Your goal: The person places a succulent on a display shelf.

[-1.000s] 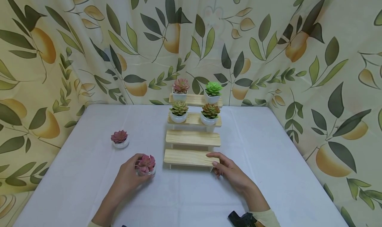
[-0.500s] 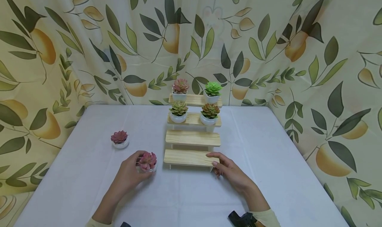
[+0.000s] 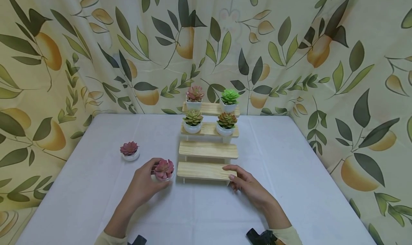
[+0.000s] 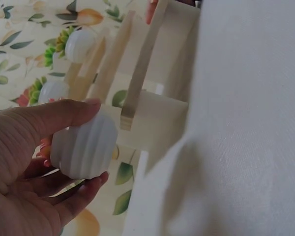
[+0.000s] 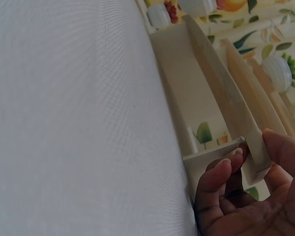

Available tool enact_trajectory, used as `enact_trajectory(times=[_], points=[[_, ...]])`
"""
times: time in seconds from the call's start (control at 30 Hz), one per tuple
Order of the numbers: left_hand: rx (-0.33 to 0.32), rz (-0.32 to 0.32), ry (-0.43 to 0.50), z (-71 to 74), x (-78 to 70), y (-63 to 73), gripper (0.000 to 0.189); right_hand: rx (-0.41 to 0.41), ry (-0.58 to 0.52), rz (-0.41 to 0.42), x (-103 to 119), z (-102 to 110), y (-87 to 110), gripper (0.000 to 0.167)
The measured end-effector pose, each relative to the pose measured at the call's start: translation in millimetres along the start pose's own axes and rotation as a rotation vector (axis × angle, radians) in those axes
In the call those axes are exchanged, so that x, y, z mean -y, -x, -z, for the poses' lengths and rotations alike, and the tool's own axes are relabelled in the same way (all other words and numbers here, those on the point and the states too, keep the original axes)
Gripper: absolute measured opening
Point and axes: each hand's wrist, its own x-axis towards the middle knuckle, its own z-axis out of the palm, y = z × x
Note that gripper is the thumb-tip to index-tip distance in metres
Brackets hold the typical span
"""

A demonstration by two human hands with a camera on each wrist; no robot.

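My left hand grips a pink potted succulent just left of the lowest shelf of a tiered wooden stand. In the left wrist view, thumb and fingers go round its ribbed white pot, which is off the tablecloth. With thumb and fingers, my right hand pinches the right end of that lowest shelf. The right wrist view shows the shelf board between thumb and fingers. Another dark pink succulent in a white pot stands on the table, farther left.
On the top shelf are a pink succulent and a bright green one. The second shelf bears a pale green succulent and a reddish-green one. A white cloth covers the table, with a fruit-patterned curtain behind.
My left hand has carried the pink potted succulent to the right and slightly away from me, closer to the lowest shelf. The right hand has stayed in place on the shelf end.
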Motion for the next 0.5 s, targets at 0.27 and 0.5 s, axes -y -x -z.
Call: enact_trajectory(times=[0.27,0.5], points=[[-0.001,-0.007,0.0,-0.9,-6.6,-4.2,0.068,0.01,0.001,0.009,-0.2,0.6,0.9,0.041],[-0.002,-0.044,0.015,-2.5,-11.8,-9.7,0.068,0.012,-0.002,0.014,-2.1,0.9,0.4,0.04]])
